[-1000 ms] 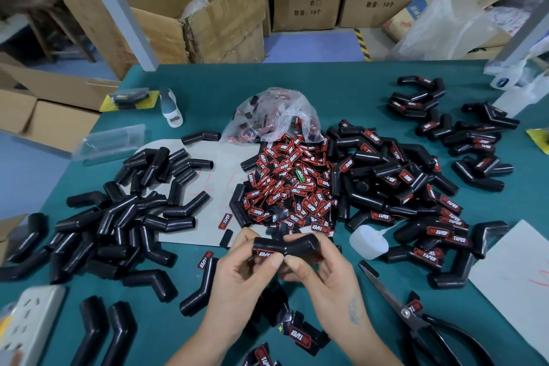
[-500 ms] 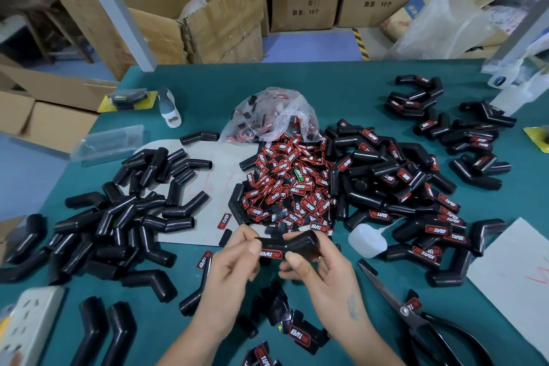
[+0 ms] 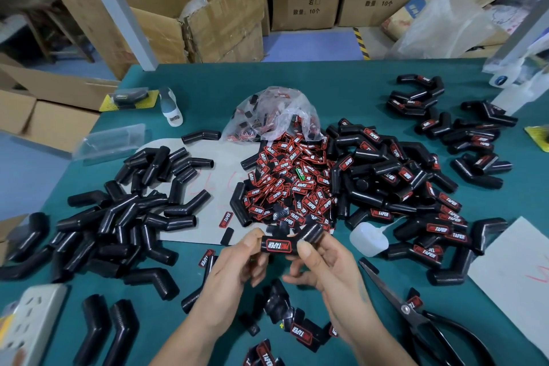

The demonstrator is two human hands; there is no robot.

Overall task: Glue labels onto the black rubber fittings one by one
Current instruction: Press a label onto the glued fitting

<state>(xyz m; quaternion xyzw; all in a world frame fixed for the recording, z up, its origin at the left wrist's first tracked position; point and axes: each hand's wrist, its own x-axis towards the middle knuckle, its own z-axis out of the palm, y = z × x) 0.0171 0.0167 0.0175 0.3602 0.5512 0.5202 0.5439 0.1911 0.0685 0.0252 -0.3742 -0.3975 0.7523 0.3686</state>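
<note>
Both hands hold one black rubber fitting (image 3: 292,242) just above the near middle of the worktop (image 3: 341,89). The left hand (image 3: 237,264) pinches its left end between thumb and fingertips; the right hand (image 3: 323,264) has its thumb pressed on the fitting beside the bend, with its other fingers curled underneath. A red-and-black label (image 3: 277,244) already sits on the fitting's straight arm, so this piece looks glued or nearly so, probably being pressed or checked.

As for progress, a large heap of labelled fittings (image 3: 416,187) lies toward the right side of the worktop, with a smaller group toward the far right corner. On the left side a pile of bare fittings (image 3: 127,217) awaits labels, and two more lie at the near left edge. Between the two piles, in the middle, is a mound of loose labels (image 3: 291,184) spilling from a clear plastic bag (image 3: 273,110).

A small white glue bottle (image 3: 368,239) lies just right of the hands, and black scissors (image 3: 421,318) rest toward the near right corner. By the look of the piles, the job is perhaps past halfway, with plenty of fittings left.
</note>
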